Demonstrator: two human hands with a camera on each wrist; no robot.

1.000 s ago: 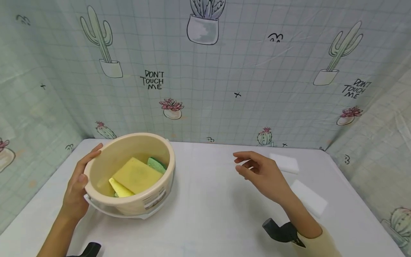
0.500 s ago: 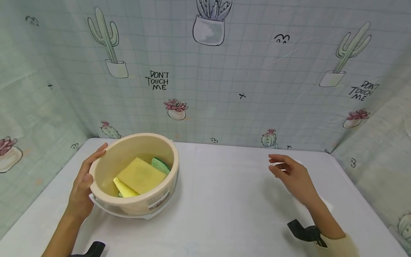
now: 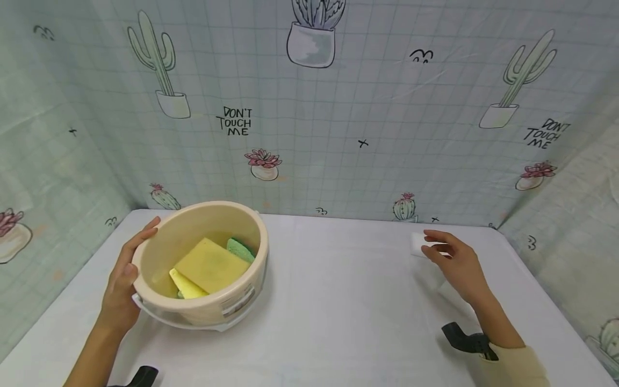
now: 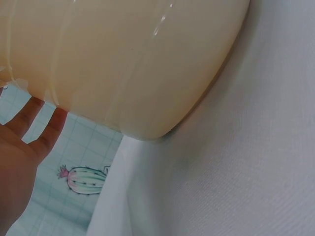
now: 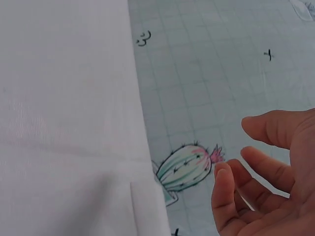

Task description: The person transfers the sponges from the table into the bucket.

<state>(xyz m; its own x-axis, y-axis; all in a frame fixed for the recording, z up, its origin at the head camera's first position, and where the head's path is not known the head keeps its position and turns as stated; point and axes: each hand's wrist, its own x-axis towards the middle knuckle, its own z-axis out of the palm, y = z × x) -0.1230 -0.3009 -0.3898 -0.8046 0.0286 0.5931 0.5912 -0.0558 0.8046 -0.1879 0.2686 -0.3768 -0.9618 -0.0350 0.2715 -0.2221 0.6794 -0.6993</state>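
Note:
A cream bucket point(image 3: 242, 215) stands on the white table at the left, tilted a little toward me in the head view. Inside it lie two yellow sponges, one large flat piece point(image 3: 213, 263) and one smaller point(image 3: 186, 285), and a green sponge point(image 3: 240, 250). My left hand point(image 3: 118, 290) holds the bucket's left side, fingers along the outer wall and up to the rim. Out to the right, my right hand point(image 3: 456, 263) hovers loosely curled with nothing between its fingers. Just beyond its fingertips lies a white block point(image 3: 417, 244), partly hidden by the hand.
The bucket's white handle point(image 3: 179, 322) hangs down its near side. A white cloth covers the table point(image 3: 329, 301). Cactus-print cloth point(image 3: 338, 107) walls in the back and both sides. Another pale piece on the table is mostly hidden beneath my right hand and forearm.
My right hand has moved to the right, over the white pieces, and they are now mostly covered by it. My left hand and the bucket stay in place; the head view shifted slightly.

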